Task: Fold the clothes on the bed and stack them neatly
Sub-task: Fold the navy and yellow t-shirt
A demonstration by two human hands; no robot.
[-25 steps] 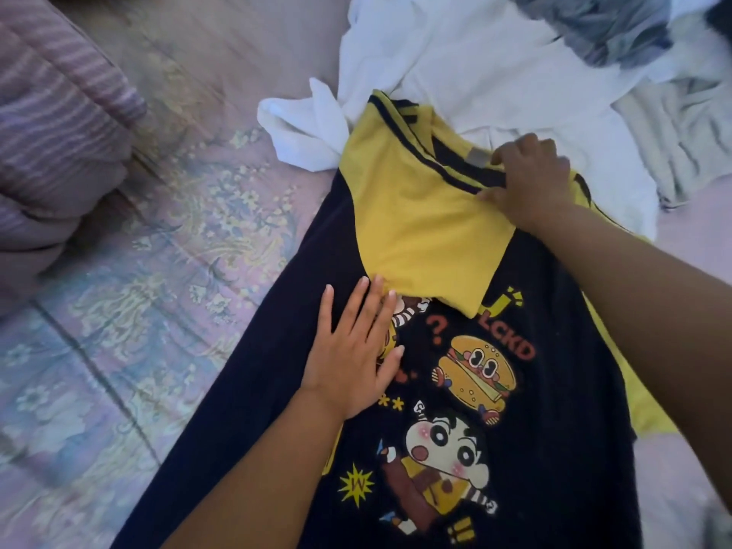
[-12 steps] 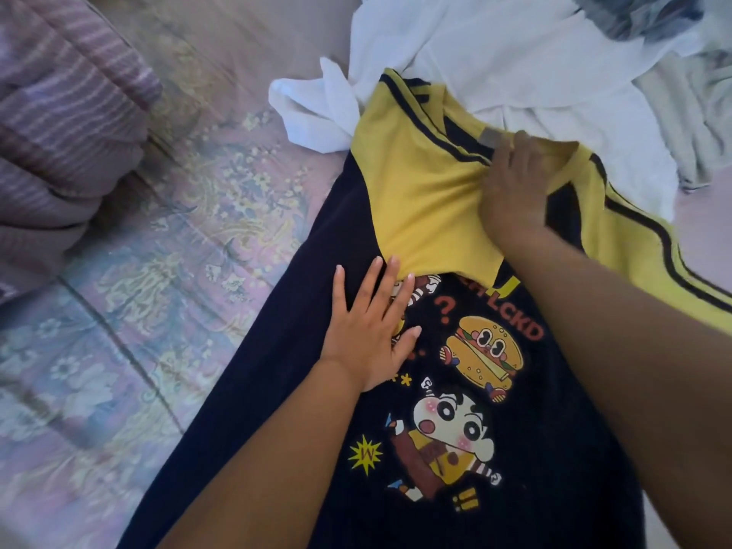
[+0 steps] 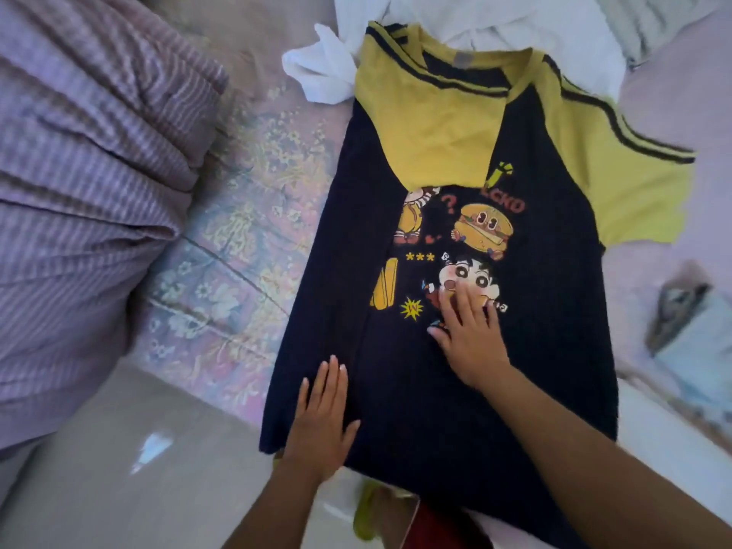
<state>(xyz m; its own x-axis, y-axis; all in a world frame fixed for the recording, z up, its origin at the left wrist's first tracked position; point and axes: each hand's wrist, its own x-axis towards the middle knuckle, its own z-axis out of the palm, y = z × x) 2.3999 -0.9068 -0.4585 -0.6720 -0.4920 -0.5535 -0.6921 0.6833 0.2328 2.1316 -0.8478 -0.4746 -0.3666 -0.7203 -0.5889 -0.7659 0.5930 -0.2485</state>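
Note:
A navy T-shirt (image 3: pixel 546 295) with yellow sleeves and a cartoon print lies front up on the bed. Its left side and left yellow sleeve (image 3: pixel 431 140) are folded in over the chest. The right yellow sleeve (image 3: pixel 633 184) lies spread out. My left hand (image 3: pixel 323 422) rests flat, fingers straight, on the folded left flap near the hem. Flat on the cartoon print in the middle of the shirt lies my right hand (image 3: pixel 471 334).
A white garment (image 3: pixel 495 21) lies crumpled beyond the collar. A purple striped blanket (image 3: pixel 87 184) is bunched at the left on the floral bedsheet (image 3: pixel 237 239). The bed edge and pale floor (image 3: pixel 130 469) show at the lower left. A blurred light-blue object (image 3: pixel 693 342) sits right.
My right hand let go of the collar and came down onto the print. My left hand slid down the folded flap toward the hem. The view tilted down toward the bed edge.

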